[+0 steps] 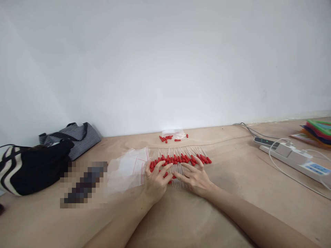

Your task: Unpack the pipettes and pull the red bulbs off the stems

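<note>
A row of thin clear tubes with red caps [181, 159] lies on the wooden table [232, 193] in front of me. My left hand [156, 177] rests on the left part of the row, fingers spread and slightly bent over the red caps. Beside it, my right hand [195, 177] lies flat on the tubes with its fingers stretched toward the left hand. Neither hand lifts anything. A few loose red caps [167, 138] lie farther back beside a small clear bag [172, 132]. Clear zip bags with red seal lines [129, 168] lie just left of my left hand.
Two bags stand at the left: a black and cream one [28, 168] and a striped grey one [77, 137]. A white power strip [297, 160] with plugs and cables lies at the right, with coloured folders [318, 132] behind it. A white wall rises behind the table.
</note>
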### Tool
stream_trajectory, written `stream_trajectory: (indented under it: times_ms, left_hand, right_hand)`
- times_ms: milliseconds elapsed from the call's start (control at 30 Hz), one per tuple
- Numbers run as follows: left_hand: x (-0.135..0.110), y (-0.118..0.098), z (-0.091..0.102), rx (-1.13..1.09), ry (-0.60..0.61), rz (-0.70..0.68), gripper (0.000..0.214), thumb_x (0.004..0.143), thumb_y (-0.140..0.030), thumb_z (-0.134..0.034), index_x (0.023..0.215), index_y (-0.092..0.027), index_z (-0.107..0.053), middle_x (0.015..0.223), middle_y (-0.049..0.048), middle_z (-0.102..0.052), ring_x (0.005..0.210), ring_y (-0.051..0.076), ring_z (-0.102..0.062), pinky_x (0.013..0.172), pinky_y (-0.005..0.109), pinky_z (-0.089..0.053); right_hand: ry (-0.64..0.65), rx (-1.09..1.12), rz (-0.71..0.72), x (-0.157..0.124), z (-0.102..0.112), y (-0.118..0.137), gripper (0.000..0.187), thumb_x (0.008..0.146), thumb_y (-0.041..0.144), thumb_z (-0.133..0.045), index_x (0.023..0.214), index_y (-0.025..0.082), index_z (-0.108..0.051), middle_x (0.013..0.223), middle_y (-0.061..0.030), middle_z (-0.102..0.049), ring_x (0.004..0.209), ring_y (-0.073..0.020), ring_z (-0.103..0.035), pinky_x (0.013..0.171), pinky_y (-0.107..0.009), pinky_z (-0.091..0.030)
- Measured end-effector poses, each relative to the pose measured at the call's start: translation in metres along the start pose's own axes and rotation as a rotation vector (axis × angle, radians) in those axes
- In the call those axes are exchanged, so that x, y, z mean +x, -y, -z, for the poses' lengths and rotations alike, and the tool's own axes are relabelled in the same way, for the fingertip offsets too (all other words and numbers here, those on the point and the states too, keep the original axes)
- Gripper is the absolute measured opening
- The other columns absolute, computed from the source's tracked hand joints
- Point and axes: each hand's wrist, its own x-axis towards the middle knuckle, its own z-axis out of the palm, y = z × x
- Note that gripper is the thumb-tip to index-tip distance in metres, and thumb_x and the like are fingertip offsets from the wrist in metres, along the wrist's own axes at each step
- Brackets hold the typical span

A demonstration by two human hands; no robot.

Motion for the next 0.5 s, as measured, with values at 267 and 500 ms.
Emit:
stream_trajectory:
  times_ms: [267,500]
  left_hand:
    - [0.0005,0.0011,0.0021,0.002,-0.002,-0.008,0.019,0.079,-0.016,-0.049,0.070,-0.026,-0.062,0.104,-0.0021,-0.063,0.100,0.023,-0.051,0.095,0.057,-0.011]
    - [0.0011,0.0007,0.0030,-0.005,-0.011,0.012,0.021,0.080,-0.015,-0.047,0.071,-0.026,-0.062,0.104,-0.0008,-0.064,0.099,0.023,-0.051,0.094,0.057,-0.015]
  right_hand:
    - [0.077,0.002,-0.006,0.0008,0.0036,-0.0003,0.050,0.080,0.011,-0.042,0.124,0.034,-0.038,0.059,0.0036,-0.060,0.101,-0.0156,-0.049,0.098,-0.045,0.003]
    - [0.109,0.017,-0.014,0.0021,0.0066,-0.0007,0.053,0.079,0.010,-0.042,0.126,0.034,-0.035,0.062,0.0034,-0.062,0.101,-0.0141,-0.048,0.098,-0.043,0.003]
